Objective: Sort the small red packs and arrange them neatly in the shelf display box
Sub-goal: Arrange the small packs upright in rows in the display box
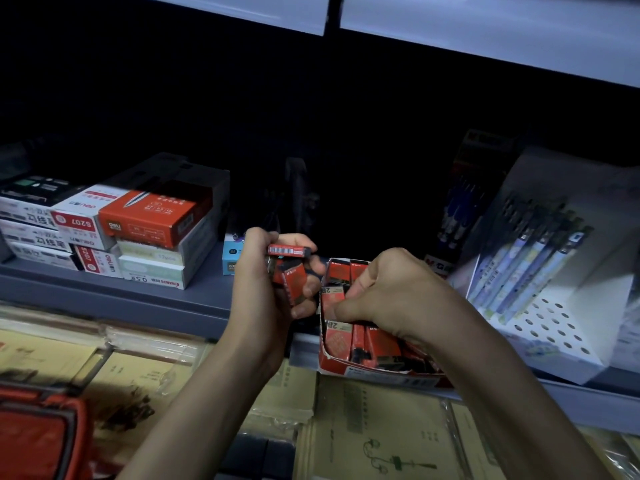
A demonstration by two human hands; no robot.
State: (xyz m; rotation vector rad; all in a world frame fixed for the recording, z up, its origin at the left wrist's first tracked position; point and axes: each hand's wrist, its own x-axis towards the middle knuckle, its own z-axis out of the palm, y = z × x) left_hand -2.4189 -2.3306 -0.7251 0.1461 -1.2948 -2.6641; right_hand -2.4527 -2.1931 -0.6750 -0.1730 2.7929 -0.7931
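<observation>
The small red packs (289, 268) are in two places. A handful is clamped in the left hand (263, 282), fingers curled round them and one pack lying crosswise on top. The rest sit in the display box (346, 367) just right of that hand. The right hand (391, 292) reaches down into the box, thumb and curled fingers apparently pinched on one of the boxed packs (332, 296) by the left wall; its fingertips are hidden, so the firmness of the hold is unclear. Packs beyond that hand stand upright, while those nearer the wrist lie tumbled at angles. The step should go best if each pack is stood the same way round and squared against the wall and its neighbour, with the tumbled ones straightened before more are fed in from the left hand. The box sits at the front edge of the shelf (156, 299), so pressing hard could tip it. Stacked boxes (138, 230) lie well left of the left hand, and a pen stand (554, 341) is right of the right hand.
</observation>
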